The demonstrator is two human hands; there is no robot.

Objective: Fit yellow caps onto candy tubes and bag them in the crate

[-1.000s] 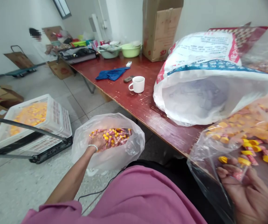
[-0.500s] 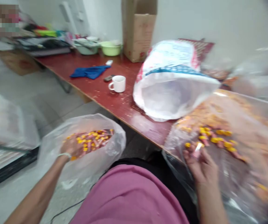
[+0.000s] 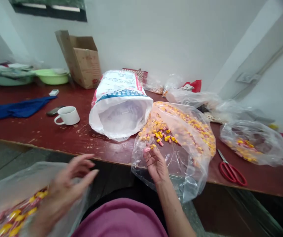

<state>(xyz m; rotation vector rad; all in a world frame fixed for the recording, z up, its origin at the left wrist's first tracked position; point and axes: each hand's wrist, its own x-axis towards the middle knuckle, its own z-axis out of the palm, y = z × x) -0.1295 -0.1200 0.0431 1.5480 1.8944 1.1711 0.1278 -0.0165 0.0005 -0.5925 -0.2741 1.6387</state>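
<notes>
My left hand (image 3: 62, 189), blurred, is raised over a clear plastic bag (image 3: 41, 167) at the lower left, its fingers apart with nothing in them. Inside that bag lie several small pink pieces with yellow ends (image 3: 18, 217). Between the fingertips of my right hand (image 3: 156, 166) is a small pink-and-yellow piece (image 3: 148, 149). This hand is at the mouth of a large clear bag (image 3: 173, 164) on the table edge. More such pieces (image 3: 162, 135) are loose in its opening, and others show through the plastic.
On the red table (image 3: 87, 140) stand a white mug (image 3: 69, 116), an open white sack (image 3: 121, 95) and a cardboard box (image 3: 87, 64). Red-handled scissors (image 3: 232, 171) lie right of the large bag, near a smaller bag of pieces (image 3: 254, 144). A blue cloth (image 3: 18, 108) lies left.
My left hand has come up out of the lower-left bag, where it was among the pieces. My view has turned right, bringing the scissors into sight. The right hand still pinches a piece.
</notes>
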